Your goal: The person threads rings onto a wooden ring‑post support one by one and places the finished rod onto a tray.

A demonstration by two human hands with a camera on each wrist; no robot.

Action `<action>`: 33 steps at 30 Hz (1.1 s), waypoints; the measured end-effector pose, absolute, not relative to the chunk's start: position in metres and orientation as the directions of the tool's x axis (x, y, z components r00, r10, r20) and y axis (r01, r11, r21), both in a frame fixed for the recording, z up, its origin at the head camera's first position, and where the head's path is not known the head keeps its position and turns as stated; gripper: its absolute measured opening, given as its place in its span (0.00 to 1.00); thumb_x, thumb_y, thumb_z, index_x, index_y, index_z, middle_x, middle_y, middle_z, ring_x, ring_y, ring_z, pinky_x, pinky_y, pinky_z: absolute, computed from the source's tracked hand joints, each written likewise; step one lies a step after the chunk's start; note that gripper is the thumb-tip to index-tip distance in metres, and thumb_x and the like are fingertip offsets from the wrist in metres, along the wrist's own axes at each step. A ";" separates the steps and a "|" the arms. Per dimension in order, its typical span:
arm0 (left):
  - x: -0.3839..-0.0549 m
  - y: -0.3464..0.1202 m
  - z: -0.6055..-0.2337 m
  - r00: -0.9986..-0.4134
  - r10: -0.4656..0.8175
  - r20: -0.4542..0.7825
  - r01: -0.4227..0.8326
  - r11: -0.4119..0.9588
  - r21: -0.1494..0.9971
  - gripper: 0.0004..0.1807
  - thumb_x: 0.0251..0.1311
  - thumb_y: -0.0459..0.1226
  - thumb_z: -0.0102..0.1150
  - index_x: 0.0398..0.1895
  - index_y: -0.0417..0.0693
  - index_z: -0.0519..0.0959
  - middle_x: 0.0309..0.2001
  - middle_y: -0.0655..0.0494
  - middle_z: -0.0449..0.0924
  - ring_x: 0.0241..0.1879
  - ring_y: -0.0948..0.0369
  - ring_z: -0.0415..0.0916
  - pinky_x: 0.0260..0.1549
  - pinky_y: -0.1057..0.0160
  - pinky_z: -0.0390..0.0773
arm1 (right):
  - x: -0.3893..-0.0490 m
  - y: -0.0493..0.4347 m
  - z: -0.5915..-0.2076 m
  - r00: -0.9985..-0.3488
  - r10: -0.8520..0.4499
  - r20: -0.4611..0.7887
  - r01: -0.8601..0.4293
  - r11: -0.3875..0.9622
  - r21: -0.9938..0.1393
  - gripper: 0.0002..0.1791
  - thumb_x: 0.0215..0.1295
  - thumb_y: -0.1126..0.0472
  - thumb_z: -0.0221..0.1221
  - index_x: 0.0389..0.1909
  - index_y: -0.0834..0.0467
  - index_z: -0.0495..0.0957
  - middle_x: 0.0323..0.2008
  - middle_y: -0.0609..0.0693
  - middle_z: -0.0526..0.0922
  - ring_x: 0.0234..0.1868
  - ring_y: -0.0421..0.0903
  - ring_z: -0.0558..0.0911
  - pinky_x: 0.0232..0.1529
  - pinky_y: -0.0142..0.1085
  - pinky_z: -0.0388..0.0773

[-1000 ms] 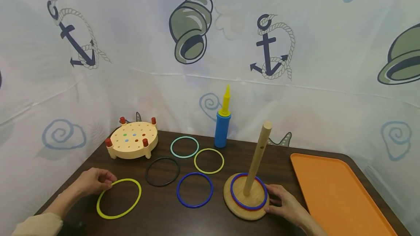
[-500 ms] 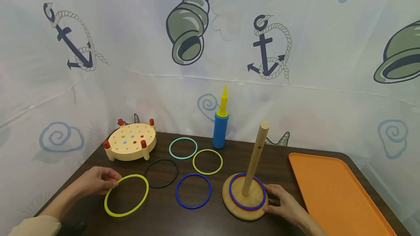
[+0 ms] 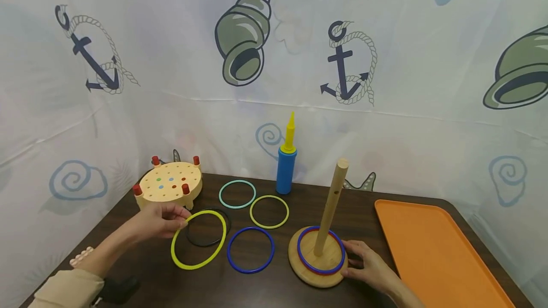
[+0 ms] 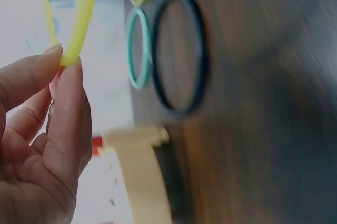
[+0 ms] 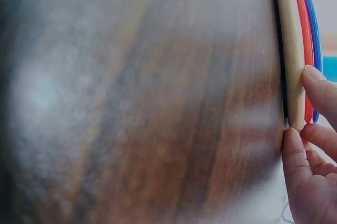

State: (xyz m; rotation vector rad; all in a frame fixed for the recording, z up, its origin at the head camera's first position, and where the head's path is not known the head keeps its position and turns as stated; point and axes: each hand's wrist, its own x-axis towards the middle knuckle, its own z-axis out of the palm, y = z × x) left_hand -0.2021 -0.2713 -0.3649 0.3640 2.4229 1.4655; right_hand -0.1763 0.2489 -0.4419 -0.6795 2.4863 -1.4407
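Note:
My left hand (image 3: pixel 158 222) pinches the rim of a bright yellow ring (image 3: pixel 225 233) between thumb and fingers. The ring is tilted up, and part of a black ring (image 3: pixel 206 245) shows through and behind it. My right hand (image 3: pixel 370 270) grips the right edge of a wooden ring-toss stand, its round base (image 3: pixel 295 263) flat on the table and its peg (image 3: pixel 331 208) upright. Around the peg lie a blue ring (image 3: pixel 324 272) and, under it, a red ring (image 5: pixel 303 34). Between the held ring and the stand, another blue ring (image 3: pixel 273 251) lies flat.
Farther back lie a teal ring (image 3: pixel 237 207) and a pale yellow ring (image 3: pixel 267 227). Behind them stands a blue-and-yellow hand pump (image 3: pixel 285 172). A round cream pegboard (image 3: pixel 171 182) with red-tipped legs is at the back left, an orange tray (image 3: pixel 445 251) at the right.
My left hand has carried the bright yellow ring to the right and raised it, so it now overlaps the black ring. The right hand keeps its grip on the stand.

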 end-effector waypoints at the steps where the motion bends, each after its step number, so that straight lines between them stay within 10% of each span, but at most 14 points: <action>1: -0.202 -0.266 -0.362 -0.930 0.351 -0.107 0.066 0.448 0.891 0.21 0.58 0.39 0.62 0.47 0.29 0.74 0.35 0.50 0.78 0.34 0.63 0.77 0.36 0.59 0.83 | -0.176 0.249 -0.442 -0.877 -0.477 0.065 -0.292 0.421 -0.859 0.41 0.55 0.58 0.66 0.62 0.77 0.60 0.56 0.73 0.62 0.57 0.73 0.66 0.51 0.40 0.77; 33: -0.223 -0.074 -0.276 -0.923 0.370 0.107 0.110 -0.013 0.994 0.17 0.60 0.33 0.59 0.52 0.35 0.75 0.37 0.58 0.79 0.37 0.64 0.78 0.39 0.62 0.82 | -0.177 0.249 -0.443 -0.888 -0.459 0.034 -0.263 0.447 -0.855 0.40 0.54 0.59 0.67 0.62 0.76 0.61 0.56 0.73 0.62 0.57 0.71 0.67 0.50 0.40 0.78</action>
